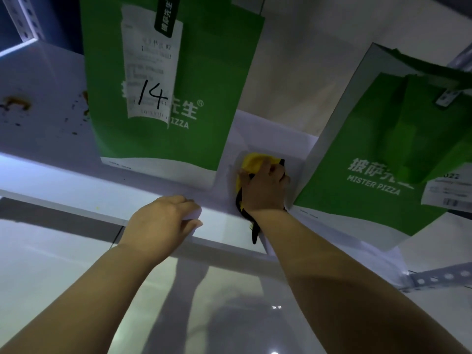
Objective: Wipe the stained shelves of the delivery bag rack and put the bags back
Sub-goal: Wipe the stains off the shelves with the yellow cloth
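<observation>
Both forearms stretch forward. The left grip (163, 221) curls over the front edge of the shelf (63, 175); the right grip (265, 190), farther in, clutches the cloth (251, 162), knuckles up.

Occlusions

Left green bag (204, 72) is cut by upper edge; receipt (150, 60) print is blurred; a shelf (51, 149) stain (85, 98) is half hidden behind it. Right green bag (370, 139) is clipped at right. Yellow cloth (251, 162) is mostly covered by right hand (265, 190).

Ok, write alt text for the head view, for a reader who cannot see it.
The right hand holds a yellow cloth on the white shelf, between a green bag marked 14 and a second green bag. The left hand grips the shelf's front edge. At far left, brown stains spot the shelf.
</observation>
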Available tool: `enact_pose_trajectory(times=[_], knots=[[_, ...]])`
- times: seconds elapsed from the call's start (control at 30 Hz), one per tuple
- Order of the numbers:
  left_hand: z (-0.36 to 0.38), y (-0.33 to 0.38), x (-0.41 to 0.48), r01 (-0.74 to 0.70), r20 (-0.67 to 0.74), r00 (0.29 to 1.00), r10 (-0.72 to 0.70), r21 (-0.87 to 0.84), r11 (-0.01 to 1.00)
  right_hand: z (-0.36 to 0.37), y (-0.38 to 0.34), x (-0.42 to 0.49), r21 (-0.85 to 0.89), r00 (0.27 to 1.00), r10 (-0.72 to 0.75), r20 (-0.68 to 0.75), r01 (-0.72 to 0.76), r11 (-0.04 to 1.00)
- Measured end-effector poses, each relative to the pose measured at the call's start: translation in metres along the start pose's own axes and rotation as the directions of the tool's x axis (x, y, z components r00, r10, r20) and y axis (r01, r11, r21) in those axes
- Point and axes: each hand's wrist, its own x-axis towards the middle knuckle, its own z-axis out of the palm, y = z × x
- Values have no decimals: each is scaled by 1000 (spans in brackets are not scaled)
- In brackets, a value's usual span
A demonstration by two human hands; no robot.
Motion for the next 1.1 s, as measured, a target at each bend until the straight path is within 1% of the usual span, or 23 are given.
enact_pose_trajectory(times=[0.1,0.27,0.3,0.37,0.43,0.5,0.6,0.7,0.77,0.83,0.87,0.93,1.0,1.1], knots=[[1,-4,-2,20,-21,1000,-21,-53,998,1,0,21,3,1000,30,-5,-30,1000],[11,-11,-8,1,-40,999,-6,-122,993,5,-3,55,23,997,78,-30,-77,997],[13,-12,-10,-4,-48,999,-3,-136,991,5,-4,60,36,996,81,-21,-81,996],[17,-15,-11,-14,-61,998,4,-160,987,6,-5,71,61,994,98,47,-100,993],[18,-16,-11,-15,-60,998,4,-180,984,4,-3,78,34,989,96,115,-101,994],[16,-15,-10,-20,-63,998,9,-178,984,1,-2,79,-9,989,34,146,-33,999],[11,-12,-9,-4,-48,999,-4,-167,986,-2,0,60,28,981,-99,165,96,995],[9,-10,-8,17,-15,1000,-20,-165,986,-3,3,19,73,962,-260,79,254,964],[7,-8,-7,18,-2,1000,-19,-158,987,-5,12,-14,98,947,-315,56,309,946],[5,-7,-6,34,-10,999,-36,-131,991,-5,25,-38,113,938,-342,53,334,936],[4,-6,-6,49,-25,998,-52,-116,992,-4,30,-42,130,941,-333,63,323,938],[2,-8,-5,73,-60,995,-78,-86,994,-4,32,-34,163,959,-267,93,250,955],[1,-10,-6,85,-66,994,-90,-63,994,-5,25,-12,112,981,-165,101,154,982],[-1,-13,-8,85,-58,994,-89,-68,994,-1,11,30,-5,996,-64,65,64,998]])
